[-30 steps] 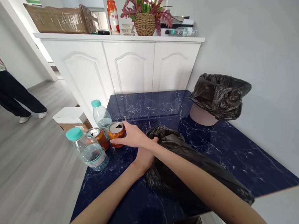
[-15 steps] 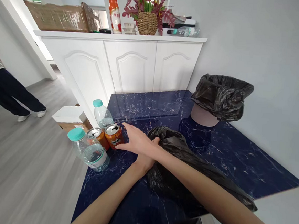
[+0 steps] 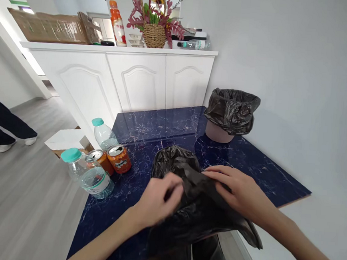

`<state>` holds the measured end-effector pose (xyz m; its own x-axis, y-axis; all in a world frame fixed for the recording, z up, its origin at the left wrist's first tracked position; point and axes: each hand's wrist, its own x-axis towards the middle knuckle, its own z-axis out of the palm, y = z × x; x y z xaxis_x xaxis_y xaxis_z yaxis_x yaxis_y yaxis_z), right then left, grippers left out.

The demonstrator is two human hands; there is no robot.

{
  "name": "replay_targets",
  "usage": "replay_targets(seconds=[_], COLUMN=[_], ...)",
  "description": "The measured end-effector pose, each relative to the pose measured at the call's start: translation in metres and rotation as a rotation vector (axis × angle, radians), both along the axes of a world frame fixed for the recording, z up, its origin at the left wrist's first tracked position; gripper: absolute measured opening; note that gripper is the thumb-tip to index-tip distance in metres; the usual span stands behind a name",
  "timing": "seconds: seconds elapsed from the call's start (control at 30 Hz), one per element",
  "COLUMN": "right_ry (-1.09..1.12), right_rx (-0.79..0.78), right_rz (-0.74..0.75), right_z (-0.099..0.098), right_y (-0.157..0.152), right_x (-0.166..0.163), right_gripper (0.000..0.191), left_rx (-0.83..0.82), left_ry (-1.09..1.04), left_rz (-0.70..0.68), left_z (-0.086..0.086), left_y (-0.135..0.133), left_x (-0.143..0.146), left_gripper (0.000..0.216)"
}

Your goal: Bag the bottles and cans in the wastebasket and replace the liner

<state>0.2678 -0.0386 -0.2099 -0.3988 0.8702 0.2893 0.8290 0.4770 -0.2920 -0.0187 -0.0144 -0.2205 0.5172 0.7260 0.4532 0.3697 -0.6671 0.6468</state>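
Observation:
A crumpled black plastic bag (image 3: 197, 212) lies over the near part of the dark blue marbled tabletop (image 3: 149, 132), its opening gathered toward the far side. My left hand (image 3: 160, 197) is at the bag's left side, fingers curled and slightly blurred, closed against the plastic. On the right, my right hand (image 3: 235, 189) presses its fingers and thumb together on a fold of the bag. At the left edge stand two orange soda cans, the nearer-right can (image 3: 119, 159) and another can (image 3: 101, 160), between a front plastic bottle (image 3: 93, 179) and a rear plastic bottle (image 3: 105, 136), both with teal caps.
A bin lined with a black bag (image 3: 231, 114) stands by the wall at the back right. Behind the table is a white cabinet (image 3: 141, 79) bearing a flower basket (image 3: 154, 35), an orange bottle (image 3: 118, 25) and a taped carton (image 3: 49, 27). A person's legs (image 3: 6, 123) show at far left.
My right hand has drawn back from beside the cans to the bag's right side. The left hand has come nearer, its fingers curled. The bag has been pulled and shifted; the view has turned right.

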Motion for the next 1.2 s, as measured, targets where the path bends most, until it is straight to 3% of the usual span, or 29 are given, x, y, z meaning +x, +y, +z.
replay_targets(seconds=[0.07,0.13,0.23,0.33,0.47,0.53,0.63,0.7,0.8,0.9,1.0,1.1,1.2], right_ry=[0.011,0.011,-0.038,-0.176,-0.296,-0.226,-0.068,-0.042,-0.039,-0.051,-0.077,-0.123,-0.091], right_rx=[0.052,0.05,-0.027,-0.085,0.077,0.194,0.236,0.149,-0.021,-0.145,-0.137,-0.079,0.009], right_rz=[0.001,0.041,0.107,0.1,-0.071,-0.136,-0.01,0.099,0.183,0.191,0.11,-0.012,-0.073], right_z=[-0.007,-0.01,-0.012,-0.017,-0.013,-0.003,0.01,0.008,-0.009,-0.031,-0.045,-0.048,-0.04], right_y=[-0.004,-0.009,-0.018,-0.029,-0.047,-0.054,-0.061,-0.063,-0.065,-0.066,-0.062,-0.056,-0.056], right_x=[0.018,0.035,0.057,0.073,0.067,0.046,0.001,-0.026,-0.049,-0.048,-0.033,-0.019,-0.018], right_gripper=[0.039,0.038,0.036,0.038,0.047,0.043,0.038,0.038,0.04,0.034,0.029,0.026,0.028], left_rx=[0.023,-0.003,-0.054,-0.067,0.01,0.011,0.087,0.184,0.248,0.166,0.104,0.097,0.125], left_ry=[0.038,-0.036,-0.131,0.068,0.511,0.662,0.746,0.708,0.629,0.673,0.718,0.702,0.661], left_rz=[-0.306,-0.444,-0.295,0.011,-0.041,-0.054,-0.051,-0.027,0.027,0.019,0.067,0.208,0.365], left_z=[0.01,0.018,0.022,0.012,-0.017,-0.029,-0.035,-0.032,-0.031,-0.043,-0.064,-0.08,-0.082], left_y=[-0.021,-0.024,0.006,0.053,0.093,0.098,0.095,0.093,0.098,0.114,0.135,0.147,0.14], left_x=[0.001,0.0,-0.006,-0.012,-0.015,-0.014,-0.007,0.0,0.006,0.004,-0.004,-0.006,0.0], left_gripper=[0.021,0.043,0.067,0.055,0.061,0.077,0.093,0.086,0.069,0.071,0.08,0.08,0.072])
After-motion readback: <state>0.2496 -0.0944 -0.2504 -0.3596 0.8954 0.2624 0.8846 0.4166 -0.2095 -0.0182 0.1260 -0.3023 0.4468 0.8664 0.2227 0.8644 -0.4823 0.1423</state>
